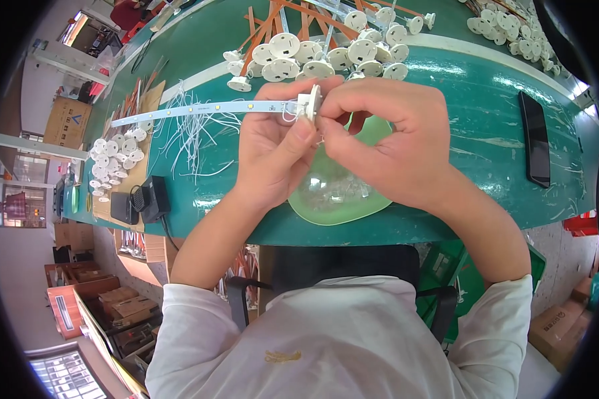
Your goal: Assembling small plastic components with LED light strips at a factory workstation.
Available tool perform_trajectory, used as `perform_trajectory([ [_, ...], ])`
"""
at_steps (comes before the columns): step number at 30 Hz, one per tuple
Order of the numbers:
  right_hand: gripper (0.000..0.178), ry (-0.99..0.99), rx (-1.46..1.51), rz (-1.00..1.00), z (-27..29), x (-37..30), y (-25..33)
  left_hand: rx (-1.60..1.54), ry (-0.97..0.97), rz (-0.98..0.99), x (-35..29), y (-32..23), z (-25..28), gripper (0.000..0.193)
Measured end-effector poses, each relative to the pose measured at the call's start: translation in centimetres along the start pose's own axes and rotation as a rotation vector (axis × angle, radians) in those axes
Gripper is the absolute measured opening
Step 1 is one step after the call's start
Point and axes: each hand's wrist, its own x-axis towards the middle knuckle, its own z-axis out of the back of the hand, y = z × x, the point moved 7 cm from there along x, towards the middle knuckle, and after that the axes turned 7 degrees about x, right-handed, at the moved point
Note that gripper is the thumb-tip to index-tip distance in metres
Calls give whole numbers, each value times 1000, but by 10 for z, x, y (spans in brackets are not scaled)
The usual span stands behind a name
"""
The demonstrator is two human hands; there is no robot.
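My left hand (273, 156) is closed around a round white end cap (315, 103), its thumb pressing on the near side. From this cap a narrow LED strip (199, 108) stretches out to the left, with thin white wires (288, 112) at the joint. Against the cap's right face, my right hand (402, 143) holds thumb and forefinger in a pinch; whatever lies between them is too small or hidden to name. Beneath both hands stands a green bowl (319, 216) with small, shiny pieces inside, partly covered by the hands.
Behind my hands lies a heap of white end caps (285, 45) on brown and pale strips. Loose white wires (196, 143), more caps (113, 156) and a black power adapter (155, 198) are at left. A black phone (534, 139) rests on the green table (486, 146) at right.
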Motion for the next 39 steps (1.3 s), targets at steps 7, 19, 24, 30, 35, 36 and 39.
perform_trajectory([
  [7, 9, -87, 130, -182, 7, -2, -7, -62, 15, 38, -3, 1, -2, 39],
  [19, 11, -412, 144, -446, 46, 1, -44, -129, -49, 81, 1, -1, 5, 39],
  [24, 17, -647, 196, -497, 83, 1, -84, -159, -54, 82, 2, -4, 6, 43],
  [30, 24, -727, 420, -443, 111, 0, -119, 36, -102, 108, 6, -12, 2, 55],
  [35, 18, -654, 572, -491, 89, 7, -102, 351, -237, 159, 3, -19, 31, 51],
  [36, 18, -651, 568, -481, 92, 4, -104, 353, -253, 191, 0, -19, 37, 49],
  [39, 22, -525, 672, -439, 86, 6, -108, 353, -297, 201, -13, -25, 48, 44],
])
